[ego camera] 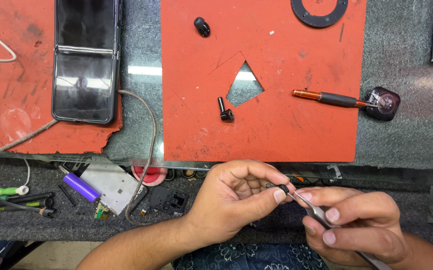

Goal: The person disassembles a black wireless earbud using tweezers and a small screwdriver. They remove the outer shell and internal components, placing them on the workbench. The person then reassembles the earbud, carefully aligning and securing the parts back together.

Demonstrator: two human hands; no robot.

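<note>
While the left hand (236, 197) pinches a tiny black round part (282, 189) between thumb and fingertip, the right hand (361, 225) grips thin shiny metal tweezers (316, 212), and their tip touches that part. Both hands are low in the head view, just in front of the desk (406, 65), which has a speckled grey top. A flat orange rubber mat (276, 130) with a triangle hole lies on it. Two small black earbud pieces (225, 110), one near the hole, rest on the mat. An orange and black screwdriver (334, 99) lies at its right edge. A dark folding phone (84, 60) lies on another worn orange mat (11, 90).
</note>
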